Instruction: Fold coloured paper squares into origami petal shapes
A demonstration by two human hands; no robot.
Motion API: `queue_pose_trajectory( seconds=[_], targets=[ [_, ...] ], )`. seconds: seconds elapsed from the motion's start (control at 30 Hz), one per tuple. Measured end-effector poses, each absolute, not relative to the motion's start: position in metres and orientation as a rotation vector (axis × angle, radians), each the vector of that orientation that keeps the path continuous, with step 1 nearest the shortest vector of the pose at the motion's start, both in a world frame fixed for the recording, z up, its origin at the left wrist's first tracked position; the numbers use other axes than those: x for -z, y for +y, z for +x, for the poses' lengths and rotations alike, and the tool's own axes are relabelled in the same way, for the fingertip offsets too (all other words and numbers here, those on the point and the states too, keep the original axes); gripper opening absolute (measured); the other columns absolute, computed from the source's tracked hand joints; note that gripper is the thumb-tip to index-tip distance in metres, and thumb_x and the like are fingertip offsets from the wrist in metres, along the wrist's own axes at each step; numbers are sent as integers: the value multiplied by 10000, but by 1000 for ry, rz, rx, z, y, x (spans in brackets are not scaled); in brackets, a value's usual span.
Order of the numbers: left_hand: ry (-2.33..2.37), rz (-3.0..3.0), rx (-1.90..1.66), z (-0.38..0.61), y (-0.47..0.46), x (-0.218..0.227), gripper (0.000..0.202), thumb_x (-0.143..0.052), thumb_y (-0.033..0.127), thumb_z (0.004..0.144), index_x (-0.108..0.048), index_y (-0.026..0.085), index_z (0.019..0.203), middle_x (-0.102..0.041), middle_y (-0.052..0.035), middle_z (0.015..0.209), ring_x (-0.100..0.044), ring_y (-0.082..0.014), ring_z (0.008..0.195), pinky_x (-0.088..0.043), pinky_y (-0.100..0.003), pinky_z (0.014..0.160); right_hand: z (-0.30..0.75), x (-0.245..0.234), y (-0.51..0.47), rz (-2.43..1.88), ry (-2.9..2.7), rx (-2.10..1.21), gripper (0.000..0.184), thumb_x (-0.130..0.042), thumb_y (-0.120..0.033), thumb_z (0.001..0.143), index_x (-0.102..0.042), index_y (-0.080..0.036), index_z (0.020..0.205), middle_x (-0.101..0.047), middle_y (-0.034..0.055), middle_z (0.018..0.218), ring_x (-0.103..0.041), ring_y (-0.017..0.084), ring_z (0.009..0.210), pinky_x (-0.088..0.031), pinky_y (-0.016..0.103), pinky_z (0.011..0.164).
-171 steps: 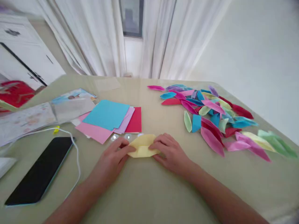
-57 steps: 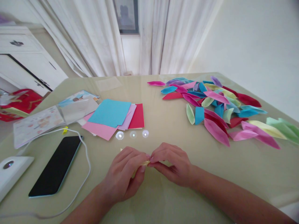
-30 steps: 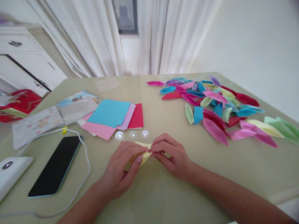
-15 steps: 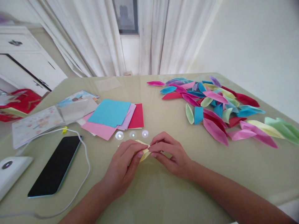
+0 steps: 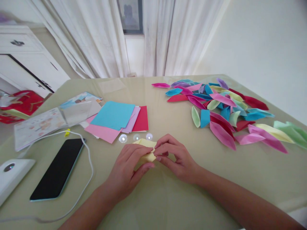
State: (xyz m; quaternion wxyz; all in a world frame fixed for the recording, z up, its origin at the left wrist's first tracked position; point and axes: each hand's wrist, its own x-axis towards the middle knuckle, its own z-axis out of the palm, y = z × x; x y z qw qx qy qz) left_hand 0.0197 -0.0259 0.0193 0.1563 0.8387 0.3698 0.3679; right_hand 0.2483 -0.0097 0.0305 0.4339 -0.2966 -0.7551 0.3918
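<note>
Between my two hands, low over the middle of the table, is a piece of folded yellow paper (image 5: 149, 157). My left hand (image 5: 130, 166) grips it from the left, fingers over its top and thumb stretched along the near side. From the right, my right hand (image 5: 176, 156) pinches the paper's edge with thumb and fingertips. Part of the paper is hidden under the left fingers. Just beyond it lie three small round clear pieces (image 5: 123, 138). Behind those is a stack of square coloured sheets, with a blue sheet (image 5: 114, 115) on top.
A pile of folded colourful paper pieces (image 5: 222, 99) spreads over the right side of the table (image 5: 172, 204). At left lie a black phone (image 5: 59, 169), a white cable (image 5: 90, 163), a white device (image 5: 14, 175) and a printed booklet (image 5: 39, 126). Curtains (image 5: 158, 38) hang behind.
The yellow paper has turned and shows more of its surface beyond my left fingers. My left thumb has shifted off its near face and straightened. My right hand has barely moved.
</note>
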Motion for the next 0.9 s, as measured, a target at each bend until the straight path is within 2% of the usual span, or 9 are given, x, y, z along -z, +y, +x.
queue_pose_trajectory(
  seconds=[0.2,0.33,0.5,0.67,0.9],
  targets=[
    [1025,2455,-1117,19,-21,-20,172,-694,287,995,-633,205,1133,-717,-49,1002,-634,-203,949,-485,-340,885,252,-29,-9,-689,-1956,-810,132,-665,-145,987,-747,-213,1065,-633,95,1119,-655,187,1024,-576,323,878],
    [1025,2473,-1067,19,-21,-22,146,-653,271,1019,-644,207,1150,-709,-46,1018,-622,-198,951,-462,-342,891,252,-28,-7,-686,-1955,-772,131,-716,-166,959,-726,-205,1084,-656,100,1115,-652,201,1052,-569,336,914],
    [1008,2470,-1056,20,-21,-22,123,-625,293,1037,-631,202,1120,-709,-39,1013,-619,-188,955,-450,-325,890,251,-29,-7,-685,-1951,-784,167,-713,-143,952,-684,-196,1108,-690,84,1057,-657,192,1001,-571,332,879],
    [992,2453,-1074,21,-21,-22,94,-647,277,1024,-625,199,1072,-710,-37,983,-624,-187,919,-457,-330,880,250,-28,-7,-715,-1969,-822,244,-683,-160,970,-664,-195,1210,-662,103,1116,-658,180,948,-595,320,831],
    [1005,2470,-1057,20,-20,-21,100,-641,295,1029,-635,204,1073,-719,-41,959,-636,-189,884,-466,-336,847,252,-27,-6,-719,-1991,-758,119,-683,-169,984,-712,-221,1087,-670,100,1142,-659,208,1094,-581,353,949]
  ],
)
